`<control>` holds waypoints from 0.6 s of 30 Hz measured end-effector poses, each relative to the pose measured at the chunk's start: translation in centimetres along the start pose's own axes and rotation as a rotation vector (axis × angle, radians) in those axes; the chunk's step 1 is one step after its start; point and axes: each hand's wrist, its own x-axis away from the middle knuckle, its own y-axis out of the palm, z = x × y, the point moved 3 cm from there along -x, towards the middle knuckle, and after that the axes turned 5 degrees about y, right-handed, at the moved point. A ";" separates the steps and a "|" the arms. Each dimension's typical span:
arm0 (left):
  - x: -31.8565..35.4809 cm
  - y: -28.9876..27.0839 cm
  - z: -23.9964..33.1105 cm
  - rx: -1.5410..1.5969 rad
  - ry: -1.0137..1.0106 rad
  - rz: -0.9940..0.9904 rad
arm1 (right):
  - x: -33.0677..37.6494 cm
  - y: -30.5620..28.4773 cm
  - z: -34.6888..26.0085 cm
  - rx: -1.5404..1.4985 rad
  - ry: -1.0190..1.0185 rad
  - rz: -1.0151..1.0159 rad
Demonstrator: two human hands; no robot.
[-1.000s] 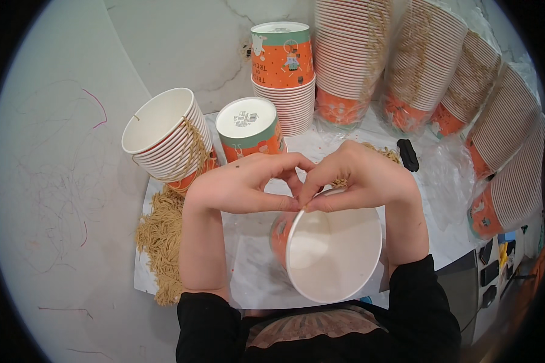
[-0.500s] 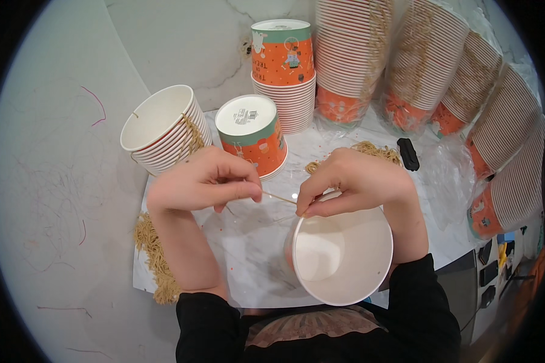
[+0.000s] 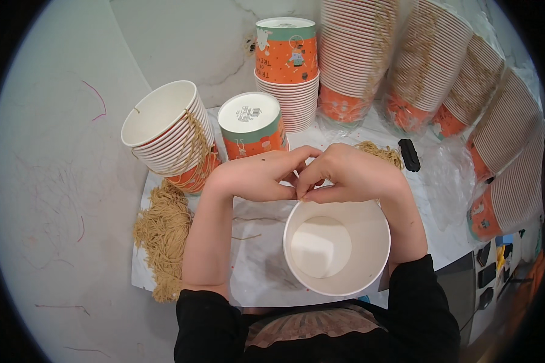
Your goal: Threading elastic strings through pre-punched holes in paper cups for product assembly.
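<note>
A white-lined paper bucket (image 3: 336, 248) stands in front of me with its open mouth toward me. At its far rim, my left hand (image 3: 269, 173) and my right hand (image 3: 339, 175) meet, both with thumb and fingers pinched together. The thin tan cord (image 3: 246, 237) trails onto the table left of the bucket; the part between my fingertips is mostly hidden. Just beyond my left hand, an upside-down orange and green bucket (image 3: 249, 114) stands on the table. Left of it leans a nested stack of white-rimmed buckets (image 3: 169, 133) with tan cords hanging down its side.
A heap of tan cords (image 3: 162, 233) lies at the table's left edge. Tall bucket stacks, some in clear plastic (image 3: 357, 66), line the back and right. A black object (image 3: 409, 155) and crumpled plastic film (image 3: 448, 181) lie on the right of the marble table (image 3: 257, 278).
My left hand has moved right to meet my right hand at the rim. The cord stretched between them no longer shows there. The bucket has shifted slightly left.
</note>
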 end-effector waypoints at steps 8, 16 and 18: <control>0.6 -0.8 0.8 0.115 -0.316 -0.178 | -0.3 0.0 0.0 0.020 -0.034 0.055; 2.3 -2.3 1.5 -0.044 -0.376 -0.038 | -0.4 -0.4 -0.4 0.002 -0.056 0.243; 2.5 -2.4 1.6 -0.062 -0.349 0.014 | -0.5 -0.5 -0.5 -0.050 -0.019 0.245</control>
